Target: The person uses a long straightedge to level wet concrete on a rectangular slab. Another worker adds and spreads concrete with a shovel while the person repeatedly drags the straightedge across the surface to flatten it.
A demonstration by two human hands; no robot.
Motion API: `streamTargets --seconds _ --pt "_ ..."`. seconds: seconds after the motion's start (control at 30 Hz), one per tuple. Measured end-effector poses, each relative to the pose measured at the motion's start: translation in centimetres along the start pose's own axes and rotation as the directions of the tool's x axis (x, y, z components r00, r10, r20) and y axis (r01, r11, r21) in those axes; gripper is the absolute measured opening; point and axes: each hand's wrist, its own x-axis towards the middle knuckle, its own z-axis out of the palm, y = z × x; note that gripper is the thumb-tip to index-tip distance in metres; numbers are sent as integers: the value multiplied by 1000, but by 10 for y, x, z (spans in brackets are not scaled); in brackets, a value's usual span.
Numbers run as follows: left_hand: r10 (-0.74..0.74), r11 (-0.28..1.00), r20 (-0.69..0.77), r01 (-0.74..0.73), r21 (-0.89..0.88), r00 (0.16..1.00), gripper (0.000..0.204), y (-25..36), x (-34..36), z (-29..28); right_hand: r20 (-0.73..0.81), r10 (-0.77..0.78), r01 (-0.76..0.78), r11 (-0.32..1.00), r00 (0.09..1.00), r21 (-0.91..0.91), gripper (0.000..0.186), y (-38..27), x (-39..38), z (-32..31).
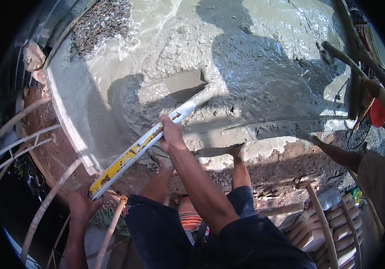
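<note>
A long-handled hoe (135, 152) slants from lower left up into wet grey concrete (264, 89). Its pole is white and yellow with worn, rusty patches, and its far end is coated in concrete. A flat blade (170, 86), also smeared grey, lies in the mix beside that end. My left hand (83, 204) grips the pole's near end. Farther up, my right hand (172, 132) is wrapped around the pole. Both sets of fingers are closed on it.
My bare feet stand at the near edge of the concrete. Gravel (103, 27) is heaped at the far left. Wooden poles (321, 219) rise at both sides. Stacked sacks (336, 224) lie lower right, near another person's leg (340, 154). A red container (377, 113) hangs at right.
</note>
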Motion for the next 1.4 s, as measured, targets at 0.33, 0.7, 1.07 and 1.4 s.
streamTargets --seconds 0.33,0.7,1.07,1.4 --pt "365 928 32 -361 -88 931 59 202 70 74 -143 -300 275 946 943 -173 32 -279 -27 -103" --pt "784 454 -126 -701 -549 607 53 528 120 214 -293 -831 608 549 473 -573 35 -624 -91 -282" --pt "727 681 96 -695 -230 680 51 270 120 141 -353 -554 507 833 754 -222 28 -339 20 -233" --pt "351 936 67 -351 -5 934 49 26 84 50 -207 -531 530 846 822 -64 22 -91 0 -27"
